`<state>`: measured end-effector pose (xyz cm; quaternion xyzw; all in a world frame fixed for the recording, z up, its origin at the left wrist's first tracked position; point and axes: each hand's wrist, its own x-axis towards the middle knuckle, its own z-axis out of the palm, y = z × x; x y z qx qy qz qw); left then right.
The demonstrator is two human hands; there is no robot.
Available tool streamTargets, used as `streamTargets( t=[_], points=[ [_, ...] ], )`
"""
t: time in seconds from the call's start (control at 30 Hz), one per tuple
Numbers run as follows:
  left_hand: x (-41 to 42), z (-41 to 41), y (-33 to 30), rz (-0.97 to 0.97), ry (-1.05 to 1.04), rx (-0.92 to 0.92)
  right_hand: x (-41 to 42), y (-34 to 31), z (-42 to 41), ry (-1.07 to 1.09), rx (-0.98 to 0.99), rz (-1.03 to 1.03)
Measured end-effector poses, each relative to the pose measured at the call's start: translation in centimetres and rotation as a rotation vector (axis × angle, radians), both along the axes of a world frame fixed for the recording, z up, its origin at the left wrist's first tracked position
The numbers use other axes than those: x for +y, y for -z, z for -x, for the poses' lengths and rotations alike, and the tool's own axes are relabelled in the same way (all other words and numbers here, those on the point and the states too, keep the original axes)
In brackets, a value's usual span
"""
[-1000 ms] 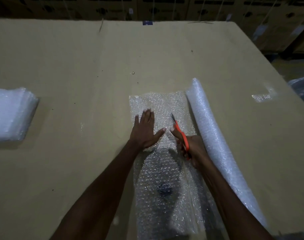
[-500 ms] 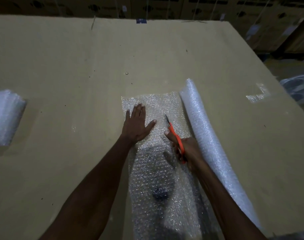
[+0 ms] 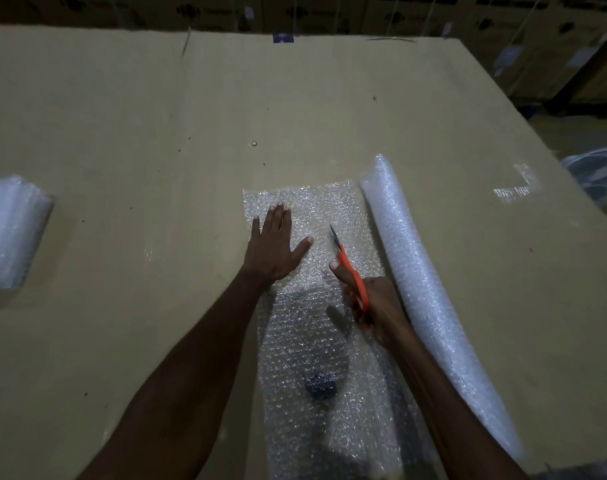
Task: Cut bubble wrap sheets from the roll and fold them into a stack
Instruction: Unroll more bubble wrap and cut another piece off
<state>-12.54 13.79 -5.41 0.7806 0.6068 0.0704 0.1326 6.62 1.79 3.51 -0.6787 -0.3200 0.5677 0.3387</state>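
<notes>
1. Head view: an unrolled bubble wrap sheet (image 3: 315, 341) lies on the table (image 3: 122, 133), its roll (image 3: 419, 282) just right of it.
2. Left hand (image 3: 272, 247) presses flat on the sheet, fingers straight.
3. Right hand (image 3: 371, 299) grips orange scissors (image 3: 352, 271), blades pointing away over the sheet.
4. A stack of folded sheets (image 3: 11, 233) sits far left.

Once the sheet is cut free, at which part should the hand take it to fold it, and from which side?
Probably the far left corner of the sheet, approached from the left: that edge lies free on the table, while the roll lies along the right side.
</notes>
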Motion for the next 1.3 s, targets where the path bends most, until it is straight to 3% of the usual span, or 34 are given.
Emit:
streamTargets(
  t=[1.3],
  points=[
    [-1.1,0.5,-0.3,-0.007,-0.014,0.015,4.3,1.3,0.6,0.023,-0.039,-0.039]
  ],
)
